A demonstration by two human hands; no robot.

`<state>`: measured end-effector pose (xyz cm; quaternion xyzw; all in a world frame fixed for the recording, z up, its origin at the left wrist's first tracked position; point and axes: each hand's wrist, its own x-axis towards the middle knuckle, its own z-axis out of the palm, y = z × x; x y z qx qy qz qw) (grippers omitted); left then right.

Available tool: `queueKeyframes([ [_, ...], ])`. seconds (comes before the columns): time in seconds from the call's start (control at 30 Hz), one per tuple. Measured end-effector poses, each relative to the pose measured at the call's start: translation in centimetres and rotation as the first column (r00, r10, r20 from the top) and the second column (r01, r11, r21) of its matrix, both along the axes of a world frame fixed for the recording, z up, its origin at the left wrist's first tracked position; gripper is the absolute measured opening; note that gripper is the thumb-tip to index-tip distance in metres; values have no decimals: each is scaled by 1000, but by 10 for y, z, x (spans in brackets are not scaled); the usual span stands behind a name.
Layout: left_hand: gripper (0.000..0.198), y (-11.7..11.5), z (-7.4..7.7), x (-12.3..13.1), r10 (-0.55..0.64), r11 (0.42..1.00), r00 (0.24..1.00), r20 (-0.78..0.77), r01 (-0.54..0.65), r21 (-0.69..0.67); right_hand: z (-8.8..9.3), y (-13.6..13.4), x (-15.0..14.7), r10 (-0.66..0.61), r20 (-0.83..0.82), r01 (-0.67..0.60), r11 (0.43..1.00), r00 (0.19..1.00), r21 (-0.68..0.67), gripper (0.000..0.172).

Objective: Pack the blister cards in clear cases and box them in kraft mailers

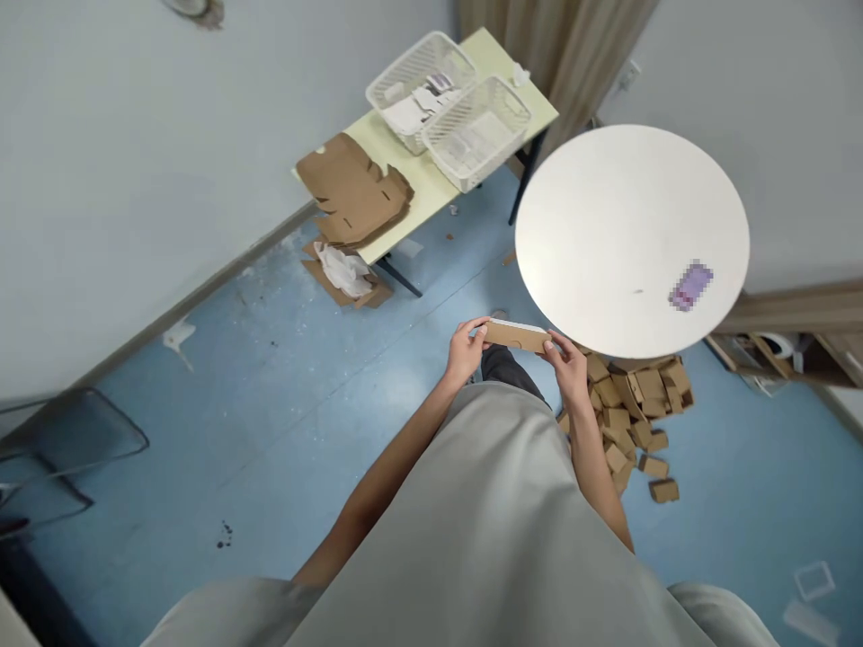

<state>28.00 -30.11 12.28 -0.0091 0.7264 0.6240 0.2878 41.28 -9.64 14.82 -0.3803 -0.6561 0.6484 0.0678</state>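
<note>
Between my two hands is a small flat cardboard box [518, 337], brown on the side facing me and white along its upper edge. My left hand [467, 349] grips its left end, with the thumb on the near side. At the other end, my right hand [564, 359] pinches the box between thumb and fingers. It is held in front of my body, just left of the round white table [607, 234]. The far side of the box is hidden from me.
A long pale table [431, 193] carries two white plastic baskets [465, 171] and flattened cardboard sheets [357, 189]. Under it stands an open carton with white plastic [343, 270]. Many small cardboard boxes [640, 404] lie heaped on the floor at right. A folding chair [121, 418] is at left.
</note>
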Motion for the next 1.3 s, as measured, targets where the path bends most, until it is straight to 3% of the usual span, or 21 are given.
queueKeyframes([
  [0.13,45,8,2,46,-118,993,993,20,119,-8,2,-20,72,-148,32,148,989,988,0,85],
  [0.23,43,22,3,73,-261,965,965,11,261,-19,2,-25,121,-239,37,239,971,970,14,82],
  [0.43,45,68,0,113,-553,832,832,-32,551,-56,-21,-15,201,-421,56,422,906,905,-4,86],
  [0.53,46,110,-2,138,-667,745,742,-68,662,-85,-35,1,239,-539,30,540,841,842,-26,88],
  [0.63,46,168,-5,175,-768,641,631,-111,753,-150,-45,25,284,-633,27,634,773,773,-36,86],
  [0.83,48,286,-1,281,-908,394,324,-264,875,-282,-52,76,395,-780,91,783,622,619,-2,85],
  [1.0,52,352,3,365,-963,198,126,-240,931,-305,-49,109,477,-834,138,832,547,534,88,92],
  [1.07,54,365,2,390,-970,137,75,-233,955,-263,-49,119,500,-868,132,859,495,479,129,97],
  [1.2,58,370,-4,419,-973,50,-2,-233,974,-221,-60,127,521,-942,132,927,328,308,179,111],
  [1.3,54,367,-8,420,-984,-2,-48,-172,966,-257,-74,125,518,-932,202,940,326,302,99,108],
])
